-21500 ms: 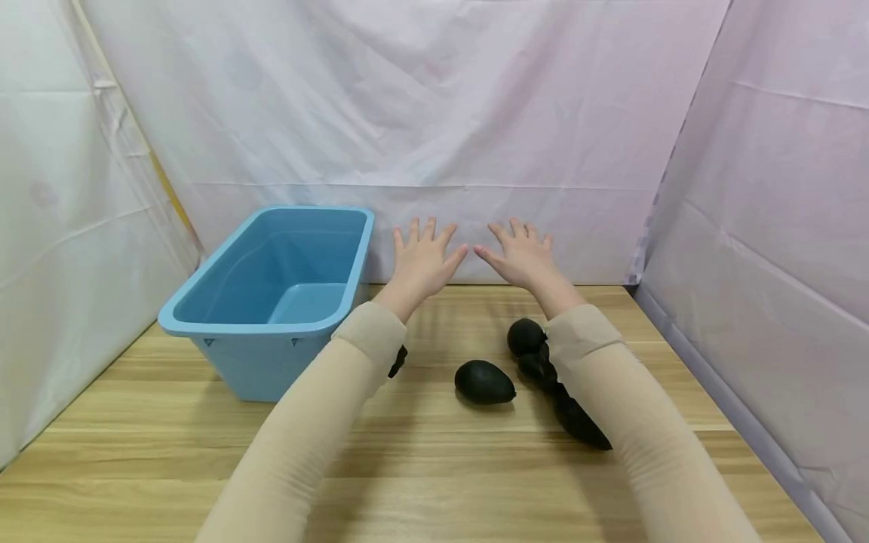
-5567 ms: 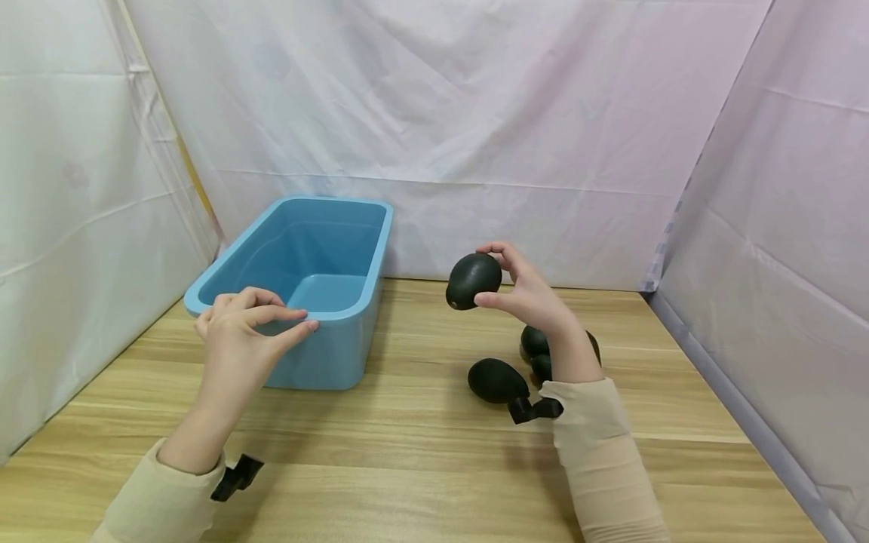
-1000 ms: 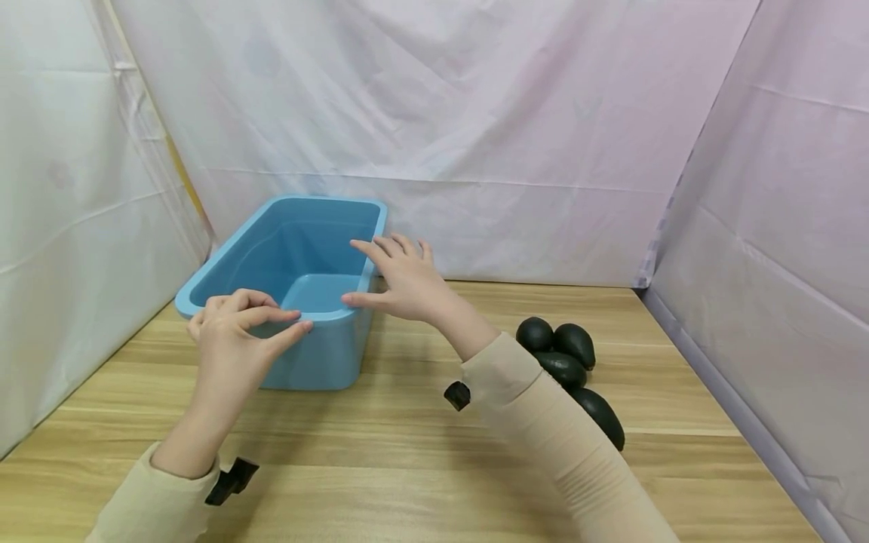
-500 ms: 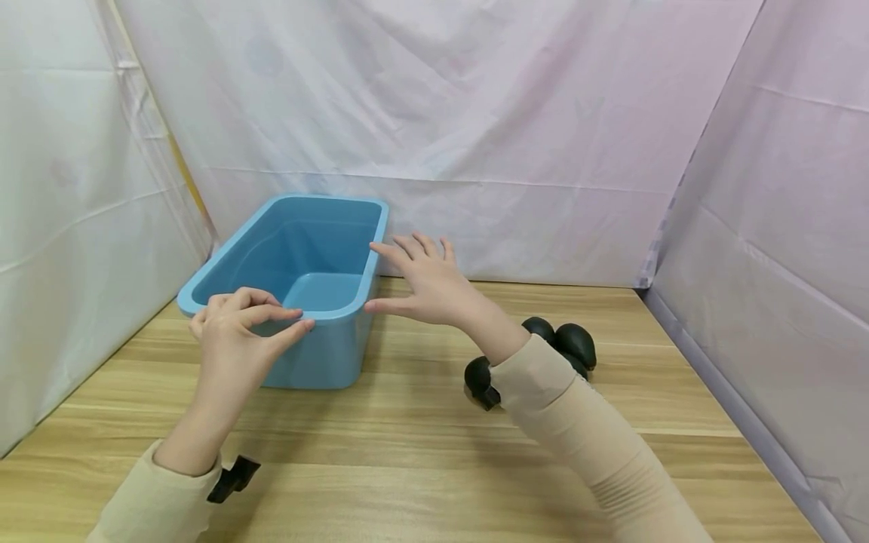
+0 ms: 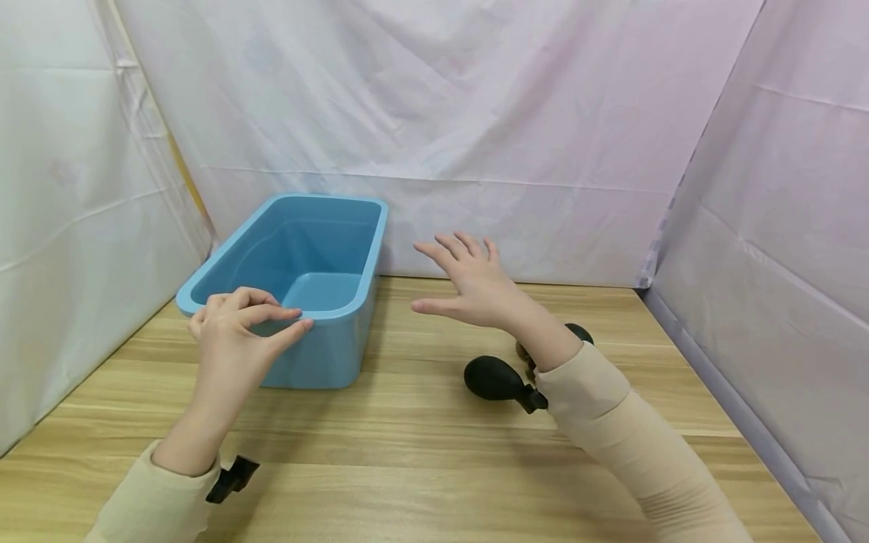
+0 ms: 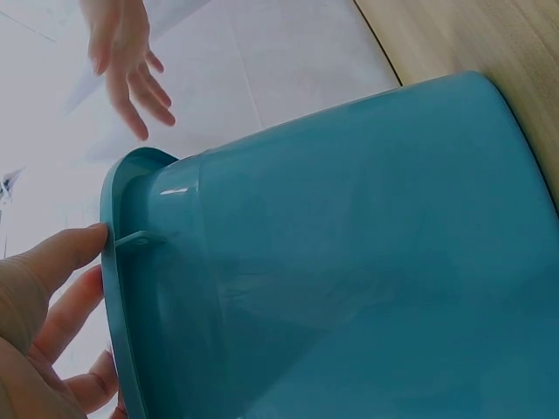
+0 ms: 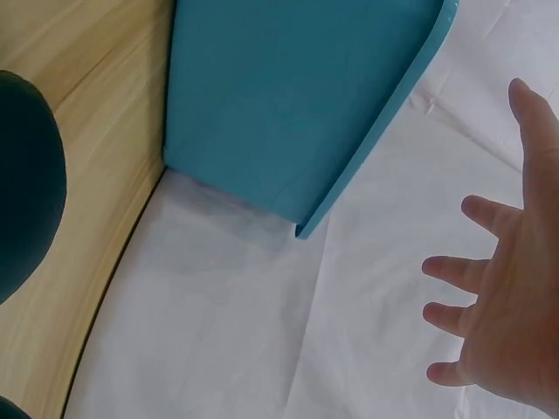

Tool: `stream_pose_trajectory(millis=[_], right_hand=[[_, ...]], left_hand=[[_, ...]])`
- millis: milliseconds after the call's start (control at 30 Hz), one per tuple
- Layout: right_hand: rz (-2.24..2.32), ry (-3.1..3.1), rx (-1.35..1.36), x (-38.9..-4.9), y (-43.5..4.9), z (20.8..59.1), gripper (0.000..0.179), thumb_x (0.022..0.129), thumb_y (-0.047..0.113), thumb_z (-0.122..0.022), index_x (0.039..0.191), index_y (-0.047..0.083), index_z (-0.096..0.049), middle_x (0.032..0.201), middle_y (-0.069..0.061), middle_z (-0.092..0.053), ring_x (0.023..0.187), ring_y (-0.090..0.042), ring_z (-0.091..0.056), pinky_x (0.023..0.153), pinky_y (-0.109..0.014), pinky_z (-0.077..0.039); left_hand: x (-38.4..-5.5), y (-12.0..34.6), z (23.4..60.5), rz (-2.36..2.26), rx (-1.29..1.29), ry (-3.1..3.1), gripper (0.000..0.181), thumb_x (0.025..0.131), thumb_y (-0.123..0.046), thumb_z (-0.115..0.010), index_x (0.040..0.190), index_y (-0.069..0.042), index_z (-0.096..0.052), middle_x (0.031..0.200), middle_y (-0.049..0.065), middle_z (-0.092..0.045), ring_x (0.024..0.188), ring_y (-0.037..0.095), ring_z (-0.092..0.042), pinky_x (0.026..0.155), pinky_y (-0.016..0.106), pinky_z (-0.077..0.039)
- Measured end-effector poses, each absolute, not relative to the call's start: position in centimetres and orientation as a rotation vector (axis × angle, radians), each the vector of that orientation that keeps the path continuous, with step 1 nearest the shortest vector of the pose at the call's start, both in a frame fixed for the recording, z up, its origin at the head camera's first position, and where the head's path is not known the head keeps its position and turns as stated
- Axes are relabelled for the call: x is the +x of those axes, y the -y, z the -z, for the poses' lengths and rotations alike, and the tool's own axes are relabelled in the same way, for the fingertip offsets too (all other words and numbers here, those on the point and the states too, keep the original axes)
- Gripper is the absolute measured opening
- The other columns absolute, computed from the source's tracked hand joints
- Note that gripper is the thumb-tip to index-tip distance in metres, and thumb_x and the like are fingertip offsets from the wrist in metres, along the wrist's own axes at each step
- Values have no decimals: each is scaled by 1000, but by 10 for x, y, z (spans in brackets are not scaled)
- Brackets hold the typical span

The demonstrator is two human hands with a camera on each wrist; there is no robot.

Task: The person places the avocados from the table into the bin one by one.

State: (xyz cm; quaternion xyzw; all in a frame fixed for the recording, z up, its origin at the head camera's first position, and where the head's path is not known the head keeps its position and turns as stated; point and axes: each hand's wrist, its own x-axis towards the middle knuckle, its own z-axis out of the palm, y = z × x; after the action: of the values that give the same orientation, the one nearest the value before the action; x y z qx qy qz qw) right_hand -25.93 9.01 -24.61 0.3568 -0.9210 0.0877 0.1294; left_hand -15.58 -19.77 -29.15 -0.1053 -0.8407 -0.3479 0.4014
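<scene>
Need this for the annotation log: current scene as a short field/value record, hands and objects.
left hand: pinches the near rim of the blue bin
right hand: raised, fingers spread, holds nothing, apart from the bin
bin: upright, on the table, against or close to the backdrop
front fruit: dark, rounded, on the table, right of the bin in the head view
other dark fruit: partly hidden by the right arm; count unclear
table: wood-grain top
backdrop: pale, creased cloth
</scene>
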Motion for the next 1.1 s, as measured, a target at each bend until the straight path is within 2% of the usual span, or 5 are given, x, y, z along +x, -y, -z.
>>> stream_pose_trajectory(millis=[267, 633, 1100], right_hand=[[-290, 2711, 1020, -258, -113, 249, 81, 74, 75, -38, 142, 36, -19, 146, -2, -16, 133, -28, -5, 98, -59, 1], [-373, 2720, 937, -257, -160, 252, 74, 79, 63, -50, 141, 34, -22, 147, -5, -17, 134, -30, -4, 96, -60, 2], [-496, 2739, 816, -252, -223, 263, 69, 83, 51, -56, 141, 26, -28, 143, -9, -24, 131, -33, -12, 93, -60, -3]], left_hand=[[-155, 197, 292, 896, -270, 2124, 16, 61, -13, -83, 73, -9, -74, 82, -3, -54, 87, 16, -36, 87, 46, -10], [-156, 198, 292, 885, -266, 2127, 16, 60, -13, -84, 73, -9, -74, 82, -3, -54, 86, 15, -36, 88, 47, -10], [-156, 198, 290, 889, -252, 2151, 16, 61, -14, -83, 73, -9, -74, 83, -2, -55, 87, 18, -37, 86, 51, -10]])
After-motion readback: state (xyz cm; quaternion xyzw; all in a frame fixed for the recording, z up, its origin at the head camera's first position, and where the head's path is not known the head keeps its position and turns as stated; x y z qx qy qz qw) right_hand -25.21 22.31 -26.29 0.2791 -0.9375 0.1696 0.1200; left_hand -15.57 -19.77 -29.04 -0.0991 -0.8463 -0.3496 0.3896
